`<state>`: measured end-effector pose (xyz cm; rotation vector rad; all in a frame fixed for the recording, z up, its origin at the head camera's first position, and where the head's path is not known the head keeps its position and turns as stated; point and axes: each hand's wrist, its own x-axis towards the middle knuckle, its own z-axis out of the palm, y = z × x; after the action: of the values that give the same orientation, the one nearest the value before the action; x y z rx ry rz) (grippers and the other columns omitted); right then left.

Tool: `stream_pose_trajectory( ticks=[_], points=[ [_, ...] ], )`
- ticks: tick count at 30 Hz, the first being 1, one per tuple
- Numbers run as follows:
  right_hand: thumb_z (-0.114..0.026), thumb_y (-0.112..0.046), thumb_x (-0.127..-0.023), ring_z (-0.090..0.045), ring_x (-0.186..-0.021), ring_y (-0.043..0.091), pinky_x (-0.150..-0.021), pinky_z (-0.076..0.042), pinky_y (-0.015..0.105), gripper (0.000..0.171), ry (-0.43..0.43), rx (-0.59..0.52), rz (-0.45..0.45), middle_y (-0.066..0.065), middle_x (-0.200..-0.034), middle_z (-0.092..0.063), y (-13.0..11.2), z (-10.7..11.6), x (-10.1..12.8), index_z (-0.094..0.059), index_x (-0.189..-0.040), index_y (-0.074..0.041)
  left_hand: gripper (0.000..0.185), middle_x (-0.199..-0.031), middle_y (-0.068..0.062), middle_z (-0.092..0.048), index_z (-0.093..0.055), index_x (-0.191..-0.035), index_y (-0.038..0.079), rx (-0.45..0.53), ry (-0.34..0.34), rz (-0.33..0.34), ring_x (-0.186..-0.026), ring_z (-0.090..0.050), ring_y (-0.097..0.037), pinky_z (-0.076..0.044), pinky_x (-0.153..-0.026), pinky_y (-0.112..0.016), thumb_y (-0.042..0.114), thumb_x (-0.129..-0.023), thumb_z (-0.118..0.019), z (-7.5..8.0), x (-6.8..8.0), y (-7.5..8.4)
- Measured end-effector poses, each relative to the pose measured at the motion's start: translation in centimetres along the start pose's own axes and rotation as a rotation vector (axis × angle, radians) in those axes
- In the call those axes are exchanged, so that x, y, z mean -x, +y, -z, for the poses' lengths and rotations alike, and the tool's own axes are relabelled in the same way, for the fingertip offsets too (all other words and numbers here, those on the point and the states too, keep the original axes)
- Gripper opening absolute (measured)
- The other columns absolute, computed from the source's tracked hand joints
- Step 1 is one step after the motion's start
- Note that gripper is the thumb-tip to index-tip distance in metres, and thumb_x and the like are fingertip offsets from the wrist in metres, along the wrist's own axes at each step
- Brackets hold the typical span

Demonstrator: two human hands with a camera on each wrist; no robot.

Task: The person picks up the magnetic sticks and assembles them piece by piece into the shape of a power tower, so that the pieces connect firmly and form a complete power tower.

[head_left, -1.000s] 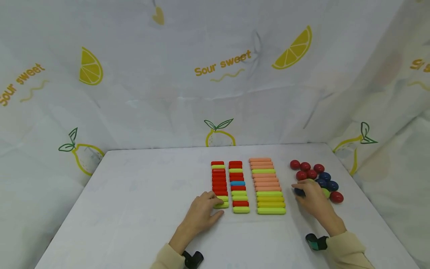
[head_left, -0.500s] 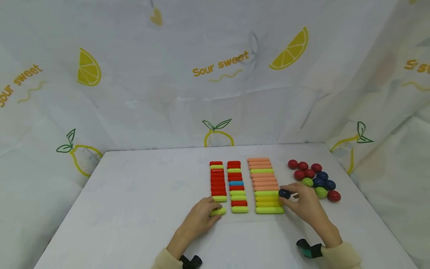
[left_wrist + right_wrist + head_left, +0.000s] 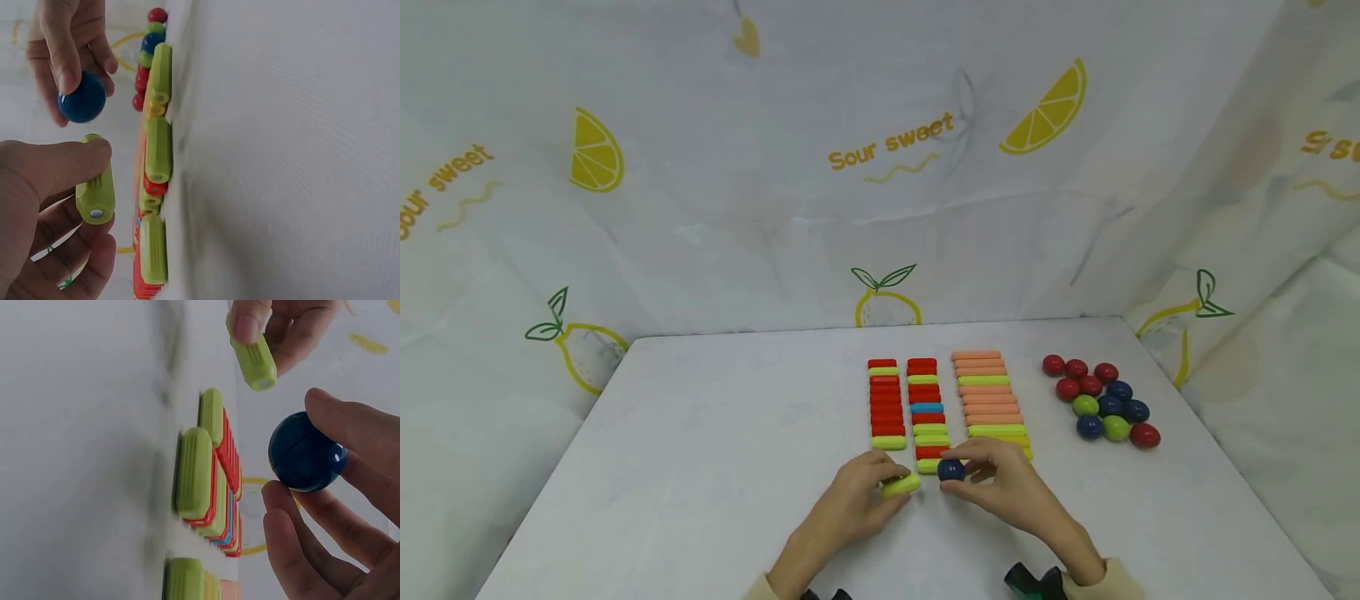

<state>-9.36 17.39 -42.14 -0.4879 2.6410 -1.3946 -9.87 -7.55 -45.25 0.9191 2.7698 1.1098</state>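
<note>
Two hands meet just above the near edge of the white table (image 3: pixel 700 433) in the head view: the left hand (image 3: pixel 850 500) pinches a short lime-green plastic rod (image 3: pixel 900 486), and the right hand (image 3: pixel 1011 492) holds a dark blue ball (image 3: pixel 951 470) at its fingertips, just beside the rod. From the left wrist, thumb and curled fingers clamp the rod (image 3: pixel 95 192) lifted off the table, the ball (image 3: pixel 82 97) close by but apart. From the right wrist, thumb and fingers curl round the ball (image 3: pixel 306 452), the rod (image 3: pixel 255 359) nearby.
</note>
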Motion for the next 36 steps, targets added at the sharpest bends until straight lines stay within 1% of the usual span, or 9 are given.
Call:
stream_pose_trajectory(
  ticks=[6, 11, 18, 21, 23, 26, 32, 34, 36],
  points=[
    [-0.082, -0.023, -0.086, -0.071, -0.083, 0.007, -0.073, -0.059, 0.019, 0.035, -0.042, -0.02, 0.045, 0.008, -0.104, -0.075, -0.4, -1.1, -0.4, -0.076, -0.115, -0.004, 0.022, -0.096, 0.005, -0.07, -0.077, -0.111, 0.009, 0.032, -0.009, -0.003, -0.085, -0.057, 0.003, -0.054, -0.08, -0.017, 0.016, -0.091, -0.078, 0.0, 0.2, 0.6],
    [-0.082, -0.023, -0.086, -0.07, -0.084, 0.008, -0.076, -0.061, 0.023, 0.037, -0.07, -0.032, 0.057, 0.009, -0.106, -0.075, -0.5, -1.6, -0.6, -0.075, -0.117, -0.004, 0.023, -0.095, 0.004, -0.071, -0.077, -0.112, 0.009, 0.056, -0.028, 0.007, -0.085, -0.059, 0.003, -0.055, -0.079, -0.016, 0.016, -0.09, -0.079, 0.0, 0.3, 0.6],
    [-0.083, -0.022, -0.085, -0.075, -0.089, 0.014, -0.078, -0.062, 0.026, 0.057, -0.145, -0.079, 0.05, 0.017, -0.118, -0.075, -0.6, -2.2, -0.6, -0.064, -0.134, 0.001, 0.049, -0.116, 0.001, -0.076, -0.062, -0.139, 0.012, 0.169, -0.073, -0.034, -0.082, -0.061, 0.003, -0.055, -0.075, -0.015, 0.016, -0.092, -0.077, -0.7, 0.3, 0.4],
    [-0.082, -0.024, -0.087, -0.075, -0.094, 0.019, -0.081, -0.062, 0.027, 0.06, -0.141, -0.066, 0.036, 0.018, -0.123, -0.072, -0.6, -1.9, -0.4, -0.061, -0.137, 0.0, 0.049, -0.115, 0.002, -0.076, -0.061, -0.14, 0.011, 0.196, -0.088, -0.033, -0.083, -0.06, 0.004, -0.055, -0.076, -0.015, 0.014, -0.093, -0.075, -1.0, 0.4, 0.2],
    [-0.081, -0.025, -0.088, -0.074, -0.097, 0.023, -0.082, -0.062, 0.028, 0.056, -0.099, -0.045, 0.011, 0.019, -0.125, -0.072, -0.5, -1.3, -0.2, -0.063, -0.135, -0.001, 0.047, -0.115, 0.002, -0.076, -0.062, -0.138, 0.011, 0.211, -0.091, -0.024, -0.085, -0.061, 0.004, -0.055, -0.077, -0.015, 0.013, -0.093, -0.074, -1.1, 0.5, 0.0],
    [-0.081, -0.022, -0.088, -0.074, -0.099, 0.027, -0.081, -0.063, 0.032, 0.048, 0.033, 0.053, -0.018, 0.019, -0.123, -0.073, 0.2, 0.5, 0.2, -0.068, -0.13, -0.002, 0.046, -0.112, 0.0, -0.075, -0.061, -0.139, 0.01, 0.262, -0.097, 0.022, -0.087, -0.06, 0.003, -0.054, -0.075, -0.016, 0.014, -0.095, -0.073, -1.2, 0.7, -0.3],
    [-0.084, -0.01, -0.083, -0.071, -0.095, 0.038, -0.077, -0.062, 0.048, 0.036, 0.366, 0.415, -0.047, 0.024, -0.109, -0.075, 3.3, 5.4, 0.7, -0.074, -0.116, 0.003, 0.046, -0.106, -0.009, -0.07, -0.057, -0.137, 0.01, 0.423, -0.08, 0.11, -0.082, -0.062, 0.002, -0.057, -0.072, -0.017, 0.016, -0.094, -0.072, -0.9, 1.3, -0.9],
    [-0.084, -0.009, -0.082, -0.069, -0.098, 0.044, -0.08, -0.06, 0.055, 0.036, 0.434, 0.493, -0.08, 0.028, -0.109, -0.073, 4.7, 6.7, 1.0, -0.074, -0.113, 0.006, 0.042, -0.106, -0.011, -0.067, -0.057, -0.13, 0.009, 0.479, -0.084, 0.131, -0.08, -0.065, 0.001, -0.058, -0.075, -0.017, 0.014, -0.092, -0.074, -0.7, 1.5, -1.1],
    [-0.083, -0.009, -0.082, -0.066, -0.103, 0.05, -0.084, -0.057, 0.061, 0.037, 0.45, 0.536, -0.127, 0.033, -0.112, -0.071, 5.8, 7.9, 1.2, -0.073, -0.113, 0.009, 0.04, -0.107, -0.011, -0.064, -0.054, -0.122, 0.008, 0.532, -0.097, 0.156, -0.078, -0.068, 0.0, -0.059, -0.076, -0.018, 0.011, -0.089, -0.077, -0.5, 1.7, -1.3]
  ],
)
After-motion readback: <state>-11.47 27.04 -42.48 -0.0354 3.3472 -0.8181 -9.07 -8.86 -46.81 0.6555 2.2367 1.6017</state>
